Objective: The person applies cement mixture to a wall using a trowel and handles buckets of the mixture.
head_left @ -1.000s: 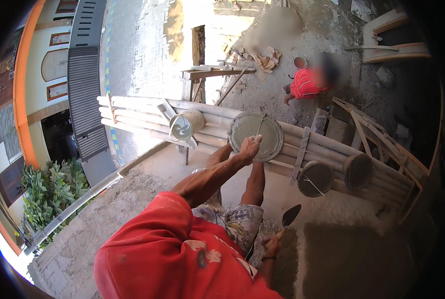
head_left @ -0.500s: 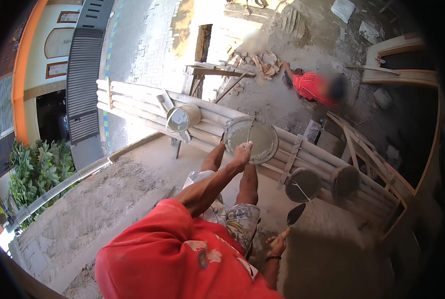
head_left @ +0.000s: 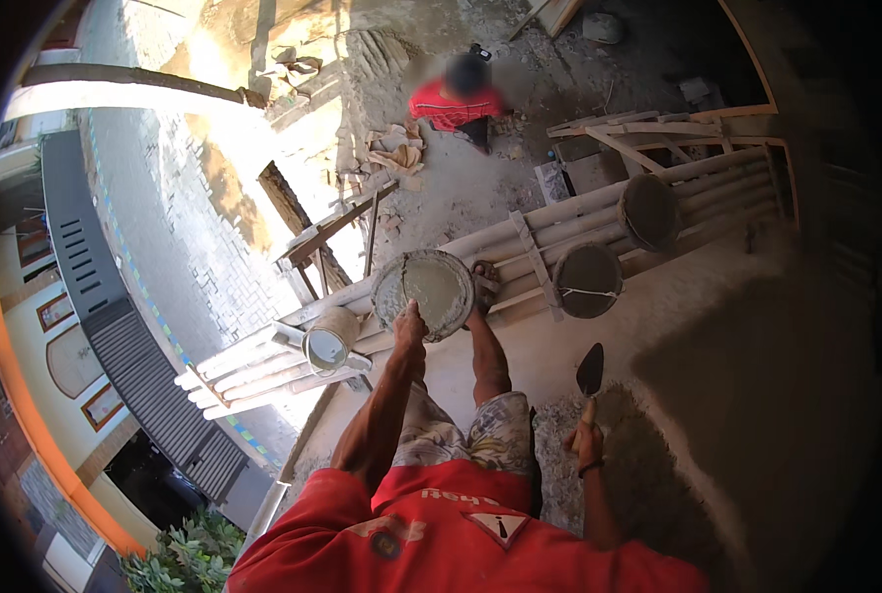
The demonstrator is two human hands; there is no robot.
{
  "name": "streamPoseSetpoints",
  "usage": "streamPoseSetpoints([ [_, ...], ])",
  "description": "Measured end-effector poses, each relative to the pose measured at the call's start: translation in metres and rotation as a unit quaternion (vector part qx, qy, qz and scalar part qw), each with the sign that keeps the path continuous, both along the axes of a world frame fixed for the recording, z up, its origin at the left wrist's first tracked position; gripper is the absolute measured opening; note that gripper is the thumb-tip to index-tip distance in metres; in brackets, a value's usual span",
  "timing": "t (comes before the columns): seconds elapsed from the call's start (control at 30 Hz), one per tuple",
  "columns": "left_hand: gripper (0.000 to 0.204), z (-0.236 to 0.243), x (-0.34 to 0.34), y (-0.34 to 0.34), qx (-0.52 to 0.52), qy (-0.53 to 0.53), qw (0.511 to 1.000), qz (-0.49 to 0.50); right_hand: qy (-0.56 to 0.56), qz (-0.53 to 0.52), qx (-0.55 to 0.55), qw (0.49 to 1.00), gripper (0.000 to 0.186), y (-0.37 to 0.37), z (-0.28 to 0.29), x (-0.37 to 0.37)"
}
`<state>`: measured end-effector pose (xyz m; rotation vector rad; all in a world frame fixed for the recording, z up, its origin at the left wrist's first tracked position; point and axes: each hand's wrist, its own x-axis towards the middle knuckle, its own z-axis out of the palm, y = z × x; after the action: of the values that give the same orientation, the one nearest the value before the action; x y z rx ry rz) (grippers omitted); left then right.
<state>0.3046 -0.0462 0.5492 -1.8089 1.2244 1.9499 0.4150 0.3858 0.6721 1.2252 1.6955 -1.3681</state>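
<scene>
A round, mortar-crusted grey bucket [head_left: 469, 299] sits in front of you at the bamboo poles, its wide mouth facing up towards you. Smooth, wet grey mortar [head_left: 439, 285] fills it close to the brim. Whether its base rests on the poles or hangs just clear of them cannot be told from above. Your left hand [head_left: 410, 323] is curled into a fist around its thin wire handle, at the near side of the mouth.

Expect it to be heavy, with a soft, slow-shifting load that may slop over the rim if tilted. The wall looks sturdy rather than fragile, but its wet coating is probably slippery. The middle of the handle is likely the best hold for the weight, with the underside or far rim as a second support.

Lower right, your right hand [head_left: 586, 442] is wrapped around the wooden grip of a dark, leaf-shaped metal trowel [head_left: 590, 370], its blade pointing away from you, well apart from the bucket.

Around the bucket runs a platform of long, pale bamboo poles [head_left: 579, 204]. Your sandalled foot [head_left: 485, 284] is just right of the bucket. A smaller whitish pail [head_left: 341, 324] stands near its left; two dark round buckets [head_left: 588, 313] stand farther right. Beyond, on the ground, is a co-worker in red [head_left: 451, 109].
</scene>
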Motion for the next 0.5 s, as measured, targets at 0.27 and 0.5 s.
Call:
streamPoseSetpoints([
  [0.27,0.045,0.020,-0.003,-0.018,-0.019,0.070,0.979,-0.189,-0.011,-0.104,-0.008,0.995,0.024,-0.048,0.017,0.074],
  [0.5,0.042,0.026,-0.013,-0.024,0.018,0.145,0.949,-0.278,-0.094,-0.212,0.025,0.972,0.028,-0.088,0.016,0.134],
])
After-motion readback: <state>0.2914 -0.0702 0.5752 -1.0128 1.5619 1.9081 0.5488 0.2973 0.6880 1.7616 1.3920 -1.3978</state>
